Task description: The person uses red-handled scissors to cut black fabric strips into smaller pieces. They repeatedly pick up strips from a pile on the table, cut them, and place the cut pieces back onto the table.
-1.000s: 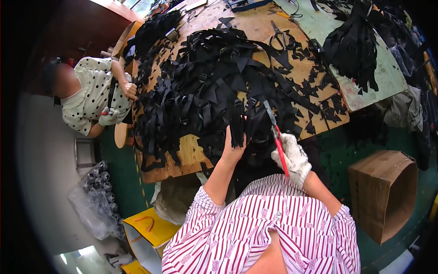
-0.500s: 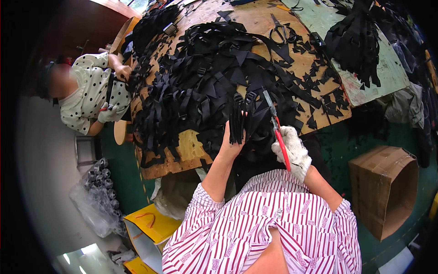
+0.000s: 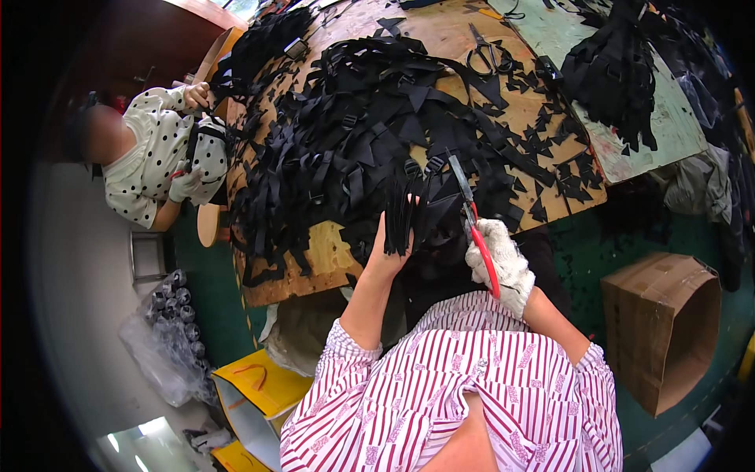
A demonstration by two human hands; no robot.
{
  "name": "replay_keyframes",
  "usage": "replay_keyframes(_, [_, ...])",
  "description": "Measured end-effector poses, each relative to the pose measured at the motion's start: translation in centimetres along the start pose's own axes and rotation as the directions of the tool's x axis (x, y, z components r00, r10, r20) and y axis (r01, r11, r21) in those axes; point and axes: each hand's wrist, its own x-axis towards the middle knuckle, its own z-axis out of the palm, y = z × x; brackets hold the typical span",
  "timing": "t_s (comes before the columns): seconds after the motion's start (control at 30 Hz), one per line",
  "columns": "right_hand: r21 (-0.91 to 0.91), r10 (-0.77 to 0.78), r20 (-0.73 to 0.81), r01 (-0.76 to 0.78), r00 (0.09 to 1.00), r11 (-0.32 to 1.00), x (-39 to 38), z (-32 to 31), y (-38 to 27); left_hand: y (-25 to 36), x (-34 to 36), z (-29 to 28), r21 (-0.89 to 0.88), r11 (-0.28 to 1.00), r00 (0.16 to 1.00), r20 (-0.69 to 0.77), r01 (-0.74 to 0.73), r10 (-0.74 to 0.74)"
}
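Observation:
My bare left hand [image 3: 391, 245] is closed around a bundle of black webbing straps [image 3: 403, 208], held over the near edge of the pile. Black plastic buckles [image 3: 423, 166] show at the bundle's upper end. In a white knitted glove, my right hand [image 3: 501, 266] grips red-handled scissors [image 3: 485, 250], whose metal blades point up and away beside the straps. The blades look close together and apart from the bundle. Beyond both hands, a large heap of black straps and triangular pieces [image 3: 354, 126] covers much of the wooden table [image 3: 334, 259].
Another pair of black-handled scissors [image 3: 486, 57] lies at the table's far side. To the right are a pale green table [image 3: 668, 126] with black straps and an open cardboard box [image 3: 641, 330]. A co-worker [image 3: 161, 149] sits at left. A yellow bag [image 3: 263, 385] stands below.
My left hand has shifted slightly left and down with the strap bundle, away from the scissors. My right hand barely moved. The co-worker's bare hand has risen from the pile.

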Motion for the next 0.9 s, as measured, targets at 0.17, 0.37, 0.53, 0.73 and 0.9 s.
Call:
replay_keyframes(0.17, [0.098,-0.144,-0.171,0.162,0.975,0.982,-0.2,-0.5,-1.3,3.0,-0.1,-0.1,-0.089,0.993,0.996,-0.032,0.076,-0.080])
replay_keyframes(0.37, [0.193,-0.272,-0.166,0.302,0.948,0.934,-0.2,-4.6,0.3,8.2,1.9,-2.5,-0.093,0.976,0.969,-0.166,-0.198,0.181])
replay_keyframes(0.53, [0.195,-0.266,-0.189,0.301,0.945,0.934,-0.5,-4.6,0.7,7.3,4.3,-5.5,-0.590,0.807,0.970,-0.216,-0.035,-0.115])
replay_keyframes(0.73, [0.108,-0.271,-0.221,0.300,0.937,0.948,-0.7,-5.2,0.7,5.6,5.2,-4.0,-0.443,0.897,0.984,-0.157,0.002,-0.079])
replay_keyframes(0.9, [0.132,-0.271,-0.225,0.305,0.936,0.943,-0.7,-5.3,0.9,4.2,8.1,-2.1,0.109,0.983,0.989,0.044,-0.148,0.144])
